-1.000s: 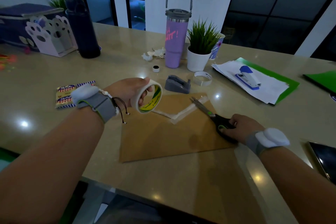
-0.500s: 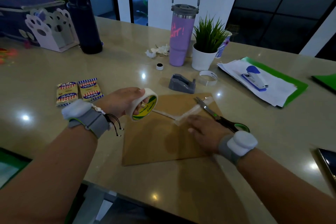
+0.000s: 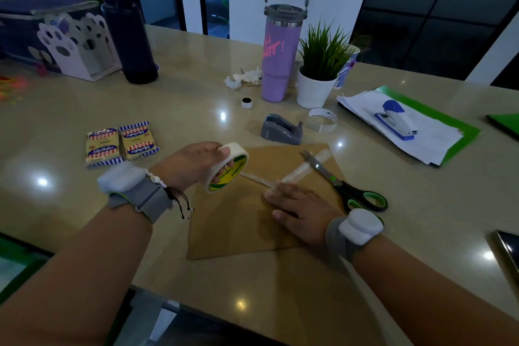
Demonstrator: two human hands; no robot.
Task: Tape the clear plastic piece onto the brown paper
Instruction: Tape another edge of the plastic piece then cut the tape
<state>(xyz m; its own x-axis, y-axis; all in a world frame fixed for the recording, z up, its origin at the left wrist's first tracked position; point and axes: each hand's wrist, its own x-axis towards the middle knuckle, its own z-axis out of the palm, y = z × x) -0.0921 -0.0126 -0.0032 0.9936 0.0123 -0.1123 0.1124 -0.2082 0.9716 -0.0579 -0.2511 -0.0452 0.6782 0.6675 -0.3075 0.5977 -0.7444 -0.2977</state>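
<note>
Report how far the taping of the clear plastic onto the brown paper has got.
Done: the clear plastic piece lies on the brown paper. In hand: the left hand holds the tape roll, its strip drawn out to where the right hand presses. Left: cutting, with the scissors lying unused.

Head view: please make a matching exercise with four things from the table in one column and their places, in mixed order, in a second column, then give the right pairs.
Things:
1. tape roll
2. scissors
3. stapler
4. snack packs

Places:
A. on the white papers, far right
B. held in the left hand
C. on the bare table, left of the brown paper
D. lying across the brown paper's right edge, beside the right hand

Pairs: 1-B, 2-D, 3-A, 4-C
</note>
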